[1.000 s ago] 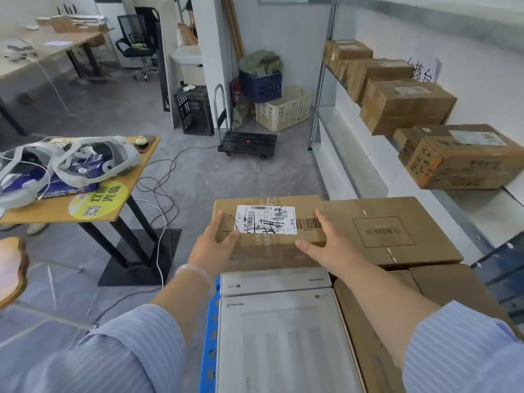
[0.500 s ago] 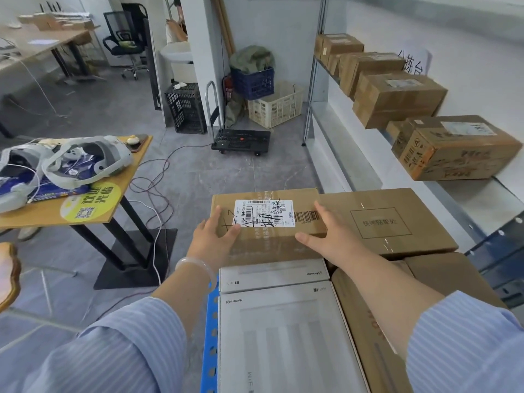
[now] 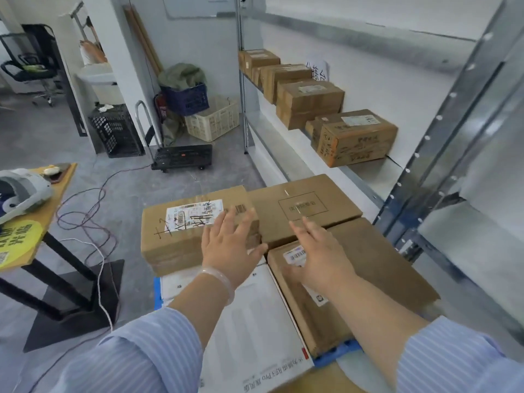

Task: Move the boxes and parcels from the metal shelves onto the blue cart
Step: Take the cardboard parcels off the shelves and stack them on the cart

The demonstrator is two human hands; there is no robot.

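Both hands hovered flat over the loaded blue cart (image 3: 337, 353), fingers spread and gripping nothing: the left hand (image 3: 231, 245) over the labelled box (image 3: 195, 231), the right hand (image 3: 320, 256) over a brown box (image 3: 368, 268) at 3 o'clock of it. A flat carton (image 3: 304, 207) lay at 12 o'clock, a white box (image 3: 255, 321) at 6. More boxes (image 3: 354, 137) sat on the metal shelf (image 3: 368, 174) at 1 o'clock. Across the grey floor (image 3: 124, 205), cables trailed toward a yellow worktop (image 3: 37, 222) at 9 o'clock; a black dolly (image 3: 181, 156) and crates (image 3: 212, 119) stood at 11.
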